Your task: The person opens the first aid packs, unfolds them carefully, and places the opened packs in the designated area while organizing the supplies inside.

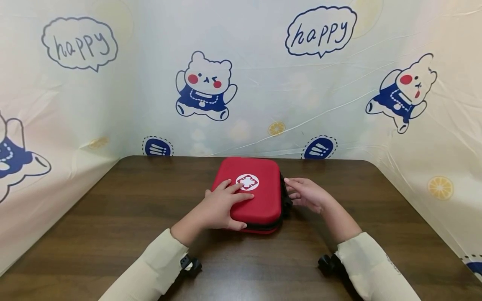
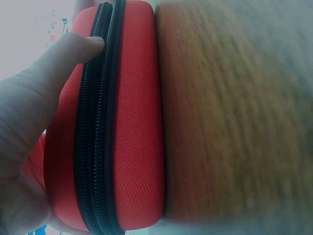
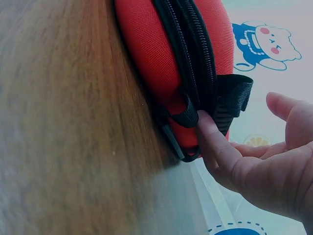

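Note:
A red first-aid case [image 1: 263, 207] with a white cross emblem [image 1: 249, 181] lies flat on the table, its zipper side closed all round where it shows. My left hand [image 1: 222, 205] rests on the lid with fingers spread, and its thumb [image 2: 73, 49] touches the black zipper [image 2: 98, 142] along the near side. At the case's right side is my right hand [image 1: 306, 194]. In the right wrist view, its fingertip touches a black strap loop [image 3: 186, 116] beside the zipper, while the thumb stands apart. Another black strap [image 3: 235, 93] sticks out above that finger.
The brown wooden table [image 1: 150, 200] has the case at its middle, toward the far edge. Behind and at both sides hangs a pale printed curtain [image 1: 256, 83] with bears and lettering. Black wrist cameras [image 1: 193, 267] sit under both sleeves.

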A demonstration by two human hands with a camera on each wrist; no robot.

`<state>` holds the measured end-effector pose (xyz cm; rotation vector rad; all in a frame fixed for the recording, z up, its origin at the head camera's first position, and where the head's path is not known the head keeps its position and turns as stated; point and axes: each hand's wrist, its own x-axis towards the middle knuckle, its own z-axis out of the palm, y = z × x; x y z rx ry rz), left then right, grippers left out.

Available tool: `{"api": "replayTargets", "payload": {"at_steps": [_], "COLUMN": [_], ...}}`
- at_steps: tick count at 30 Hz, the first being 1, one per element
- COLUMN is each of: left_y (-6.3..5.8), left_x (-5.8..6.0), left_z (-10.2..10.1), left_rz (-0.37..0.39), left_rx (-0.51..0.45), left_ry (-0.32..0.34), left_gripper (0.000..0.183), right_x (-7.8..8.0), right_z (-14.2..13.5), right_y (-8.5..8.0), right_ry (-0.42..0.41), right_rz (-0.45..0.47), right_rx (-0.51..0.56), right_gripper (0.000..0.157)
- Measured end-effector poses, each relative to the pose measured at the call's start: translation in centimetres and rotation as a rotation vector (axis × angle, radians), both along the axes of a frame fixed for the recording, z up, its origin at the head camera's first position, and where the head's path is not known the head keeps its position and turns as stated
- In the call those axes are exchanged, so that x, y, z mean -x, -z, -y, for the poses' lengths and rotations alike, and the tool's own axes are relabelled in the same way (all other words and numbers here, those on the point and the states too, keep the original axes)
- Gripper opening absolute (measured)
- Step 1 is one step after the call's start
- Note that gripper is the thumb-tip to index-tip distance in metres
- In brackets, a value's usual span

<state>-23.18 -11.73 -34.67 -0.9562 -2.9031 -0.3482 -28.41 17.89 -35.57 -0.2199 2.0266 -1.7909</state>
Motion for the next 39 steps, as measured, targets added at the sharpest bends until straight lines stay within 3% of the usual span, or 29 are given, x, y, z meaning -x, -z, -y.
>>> {"api": "replayTargets", "payload": {"at_steps": [17,28,39], "left_y": [-0.1,-0.3,0.1], "left_x": [-0.1,-0.5,0.1], "left_z": [0.1,-0.4,0.5], "left_rz": [0.001,-0.032,-0.064], "left_rx": [-0.091,0.012,-0.06], "left_ry": [-0.033,-0.039,-0.02], "left_gripper": [0.084,0.087,0.09], "right_x": [-0.6,-0.7,-0.7], "right_z": [0.4,0.4,0.4], "right_y": [-1.3,-1.2,-1.3], "right_ry": [0.058,0.07,0.085], "right_rz": [-0.017,-0.002,0.005], "right_rx": [0.077,0.181,0.294], "right_gripper": [0.066,0.061,0.057]}}
